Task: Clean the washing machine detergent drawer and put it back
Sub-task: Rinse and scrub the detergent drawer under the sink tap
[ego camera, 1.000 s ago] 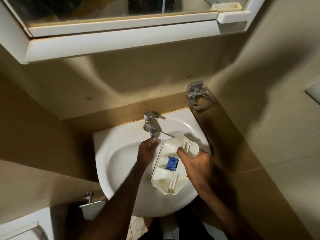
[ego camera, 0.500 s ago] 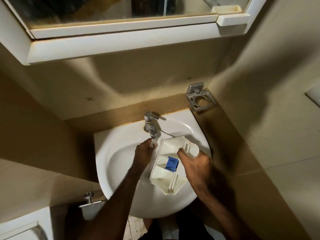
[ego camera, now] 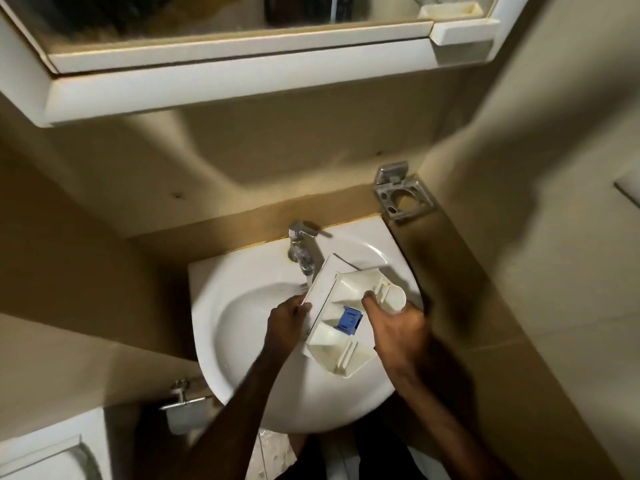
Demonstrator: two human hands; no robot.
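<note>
Gripping the detergent drawer point(ego camera: 341, 318) over the sink point(ego camera: 242, 341), both the left hand point(ego camera: 285, 322) and right hand point(ego camera: 394, 329).

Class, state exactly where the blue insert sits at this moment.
In the head view the blue insert sits inside the detergent drawer, near its middle, over the sink, between the left hand and the right hand.

The scene is viewed by one head-worn wide-angle camera, aimed steeply down from close above. The sink point(ego camera: 242, 341) is centred low in the frame; a cabinet point(ego camera: 225, 77) fills the top.
</note>
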